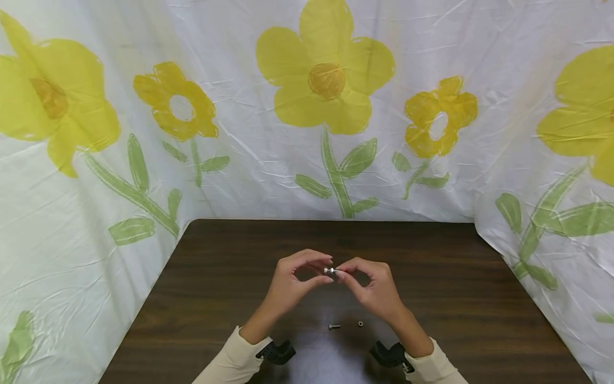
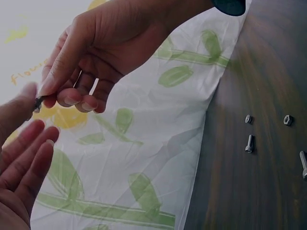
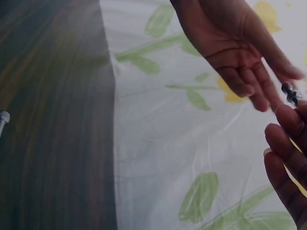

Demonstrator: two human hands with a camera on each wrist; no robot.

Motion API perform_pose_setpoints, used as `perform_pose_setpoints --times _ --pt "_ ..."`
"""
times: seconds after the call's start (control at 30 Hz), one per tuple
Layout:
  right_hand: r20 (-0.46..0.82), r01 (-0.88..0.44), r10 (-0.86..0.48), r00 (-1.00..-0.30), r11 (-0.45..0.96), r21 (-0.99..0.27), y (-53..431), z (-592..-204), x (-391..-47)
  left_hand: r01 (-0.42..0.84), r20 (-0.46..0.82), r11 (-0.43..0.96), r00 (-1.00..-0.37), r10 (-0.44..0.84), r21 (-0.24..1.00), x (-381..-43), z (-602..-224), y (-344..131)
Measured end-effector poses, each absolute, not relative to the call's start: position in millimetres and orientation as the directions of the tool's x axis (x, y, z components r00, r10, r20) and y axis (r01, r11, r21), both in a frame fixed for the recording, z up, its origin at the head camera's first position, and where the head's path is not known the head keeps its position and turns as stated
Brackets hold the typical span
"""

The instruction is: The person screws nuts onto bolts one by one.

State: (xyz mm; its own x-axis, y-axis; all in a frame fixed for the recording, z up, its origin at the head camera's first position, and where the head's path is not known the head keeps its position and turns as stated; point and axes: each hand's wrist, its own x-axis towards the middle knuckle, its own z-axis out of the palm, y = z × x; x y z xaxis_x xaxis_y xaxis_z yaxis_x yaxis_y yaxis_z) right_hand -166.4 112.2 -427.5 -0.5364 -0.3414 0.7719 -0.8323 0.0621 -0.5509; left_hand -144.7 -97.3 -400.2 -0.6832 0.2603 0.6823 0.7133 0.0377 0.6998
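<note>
A small metal bolt is held between the two grips, one end pinched by thumb and fingertips of the right grip. Around its other end, thumb and fingers of the left grip are spread; contact cannot be told. Below both, a screw and a nut are borne by the worktop.

In the head view, the cloth across the upper frame was white, printed with large yellow flowers that had orange centres, smaller deep-yellow flowers with white centres, and pale green stems and leaves. The bench below was dark brown, streaked with wood grain. The bolt near mid-frame was silver, as were the loose bolt and nut at lower centre. The sleeves along the bottom were cream; the wrist cameras, black.
</note>
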Motion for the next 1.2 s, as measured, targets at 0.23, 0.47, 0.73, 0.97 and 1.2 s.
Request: perform_pose_setpoints --times 0.23,0.47,0.73,0.97,1.2 --pt "0.775 -0.836 -0.349 -0.528 0.05 -0.547 112 -428 -166 0.809 0.777 0.006 -0.567 0.272 0.588 -150 -402 -97" --pt "0.776 -0.837 -0.342 -0.53 0.064 -0.543 111 -421 -163 0.775 0.74 0.048 -0.619 0.263 0.631 -148 -400 -96" --pt "0.772 -0.831 -0.333 -0.542 0.073 -0.552 112 -428 -165 0.658 0.617 0.13 -0.746 0.251 0.742 -142 -395 -92" --pt "0.783 -0.837 -0.322 -0.532 0.063 -0.543 110 -431 -166 0.617 0.582 0.092 -0.774 0.248 0.781 -142 -398 -93" --pt "0.78 -0.834 -0.32 -0.537 0.063 -0.548 110 -430 -166 0.748 0.732 -0.055 -0.627 0.265 0.661 -150 -409 -97"
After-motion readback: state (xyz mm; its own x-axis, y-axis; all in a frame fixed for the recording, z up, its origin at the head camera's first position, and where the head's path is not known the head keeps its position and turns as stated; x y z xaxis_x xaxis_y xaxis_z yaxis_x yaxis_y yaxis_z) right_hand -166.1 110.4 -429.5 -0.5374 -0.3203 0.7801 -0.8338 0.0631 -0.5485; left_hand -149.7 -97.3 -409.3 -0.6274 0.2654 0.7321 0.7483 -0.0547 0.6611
